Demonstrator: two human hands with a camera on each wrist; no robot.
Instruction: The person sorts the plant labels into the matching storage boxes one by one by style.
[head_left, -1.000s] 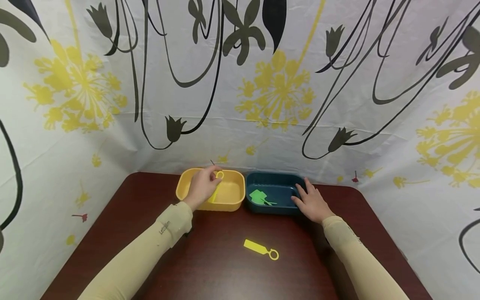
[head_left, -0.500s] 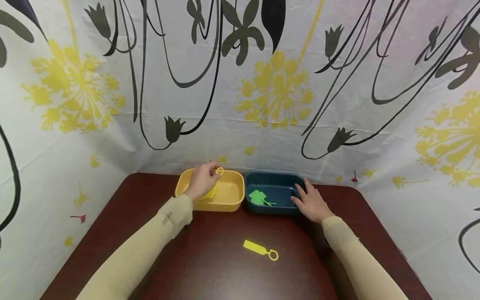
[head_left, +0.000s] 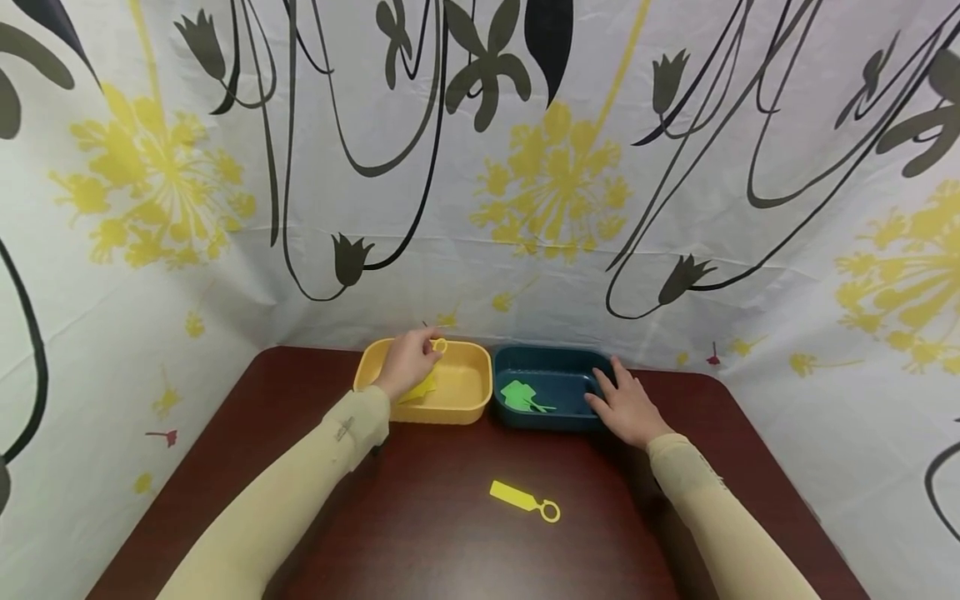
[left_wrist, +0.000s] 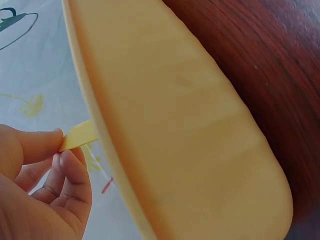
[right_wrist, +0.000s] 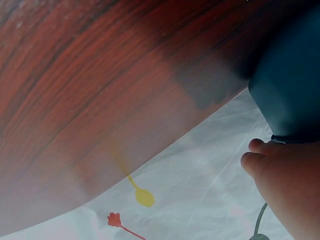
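Observation:
In the head view, my left hand (head_left: 407, 364) is over the yellow bin (head_left: 467, 375), pinching a yellow ring-ended tag (head_left: 441, 346) between thumb and fingers. The left wrist view shows the tag's strip (left_wrist: 82, 134) at the fingertips, partly hidden by the bin's wall (left_wrist: 195, 115). More yellow (head_left: 422, 388) shows inside that bin below the hand. My right hand (head_left: 632, 408) rests on the right rim of the dark blue bin (head_left: 555, 421), fingers spread and loosely bent. Green pieces with thin stems (head_left: 519, 395) lie inside at its left.
Another yellow ring-ended tag (head_left: 513, 495) lies flat on the dark red-brown table (head_left: 442, 533), in front of the bins. Both bins stand side by side at the back edge, against a patterned white cloth (head_left: 420, 208).
My left hand has barely shifted. The yellow tag in it hung down into the bin a second ago; now mainly its ring shows. My right hand stays on the blue bin.

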